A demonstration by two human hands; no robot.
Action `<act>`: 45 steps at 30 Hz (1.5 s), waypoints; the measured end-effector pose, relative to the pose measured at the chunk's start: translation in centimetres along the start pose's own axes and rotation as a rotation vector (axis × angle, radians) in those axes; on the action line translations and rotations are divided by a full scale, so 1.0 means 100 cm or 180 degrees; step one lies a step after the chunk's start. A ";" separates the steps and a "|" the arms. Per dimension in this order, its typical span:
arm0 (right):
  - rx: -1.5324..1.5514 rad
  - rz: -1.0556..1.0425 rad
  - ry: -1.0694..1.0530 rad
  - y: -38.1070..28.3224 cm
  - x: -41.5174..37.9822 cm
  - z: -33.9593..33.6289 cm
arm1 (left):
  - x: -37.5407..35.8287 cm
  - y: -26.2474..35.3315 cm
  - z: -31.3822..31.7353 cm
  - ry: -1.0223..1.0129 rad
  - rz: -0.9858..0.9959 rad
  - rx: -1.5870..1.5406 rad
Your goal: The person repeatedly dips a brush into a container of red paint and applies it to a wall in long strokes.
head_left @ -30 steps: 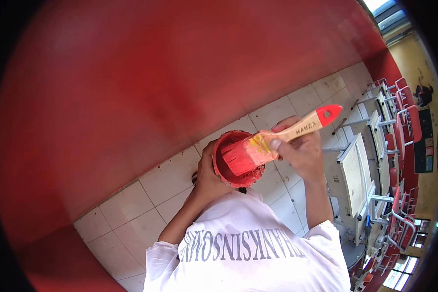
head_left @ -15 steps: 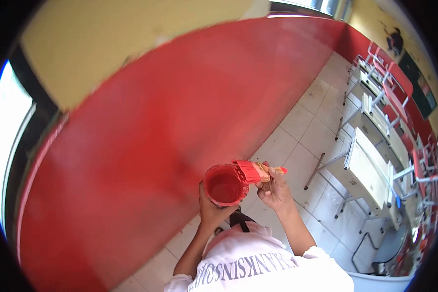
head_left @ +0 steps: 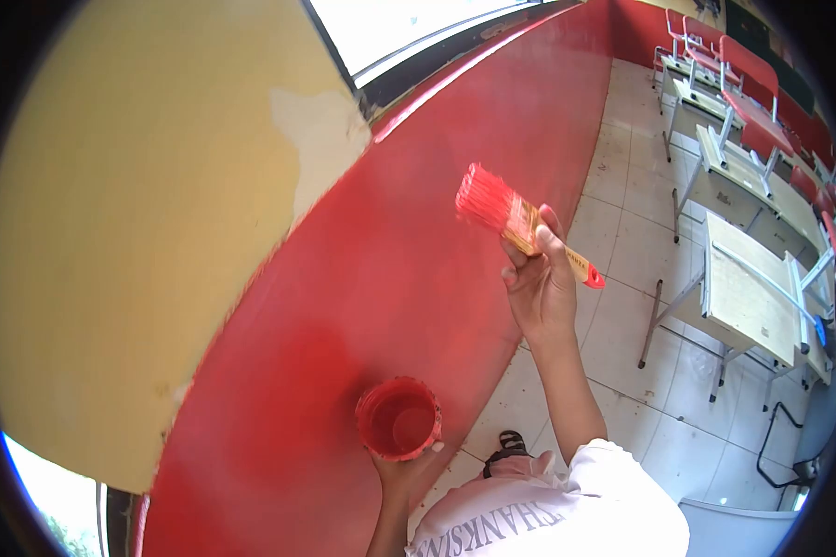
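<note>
My right hand (head_left: pixel 544 269) grips a paintbrush (head_left: pixel 522 226) around its handle, raised in front of the red wall. Its wide bristles are coated in red paint and point up and to the left. Lower down, my left hand (head_left: pixel 398 469) holds a round paint pot (head_left: pixel 399 418) from beneath and the side. The pot's mouth faces the camera, with red paint on its rim and inner wall. Brush and pot are well apart.
The wall's lower part (head_left: pixel 344 288) is red, its upper part (head_left: pixel 130 232) yellow with a pale patch beside a window (head_left: pixel 418 28). Desks (head_left: pixel 752 288) with red chairs (head_left: pixel 748 74) on them line the right side of the tiled floor (head_left: pixel 613 357).
The paintbrush has moved from the pot's rim up and away, and its bristles now point higher. The pot sits a little lower and to the left, and the camera view has turned.
</note>
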State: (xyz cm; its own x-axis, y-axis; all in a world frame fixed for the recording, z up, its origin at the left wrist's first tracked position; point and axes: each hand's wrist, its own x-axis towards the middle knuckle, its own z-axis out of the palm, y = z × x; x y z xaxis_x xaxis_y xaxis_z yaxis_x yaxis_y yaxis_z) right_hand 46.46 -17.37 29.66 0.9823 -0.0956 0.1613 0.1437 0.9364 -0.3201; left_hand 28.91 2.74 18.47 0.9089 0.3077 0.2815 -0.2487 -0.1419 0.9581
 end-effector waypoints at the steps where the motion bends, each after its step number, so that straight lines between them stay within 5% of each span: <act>1: -0.0008 -0.0121 0.0014 0.003 0.011 0.008 | 0.003 0.000 0.000 0.0026 -0.0021 -0.0020; 6: -0.0060 -0.0652 0.0035 0.017 0.048 0.033 | 0.012 0.011 0.010 0.0104 -0.0212 -0.0147; 17: -0.0342 -0.0372 0.0445 0.047 0.063 0.017 | 0.004 0.016 0.020 0.0128 -0.0379 -0.0253; 45: -0.1719 0.0288 0.1641 0.119 -0.005 -0.235 | 0.007 0.012 0.009 -0.0367 -0.0410 -0.0241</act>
State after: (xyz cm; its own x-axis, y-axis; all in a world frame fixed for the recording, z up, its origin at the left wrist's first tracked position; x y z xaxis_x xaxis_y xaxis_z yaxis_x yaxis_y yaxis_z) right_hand 50.55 -14.15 3.85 0.9059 -0.2964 -0.3025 -0.0316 0.6649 -0.7463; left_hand 29.56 1.97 19.80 0.9661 0.2084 0.1524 -0.1482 -0.0358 0.9883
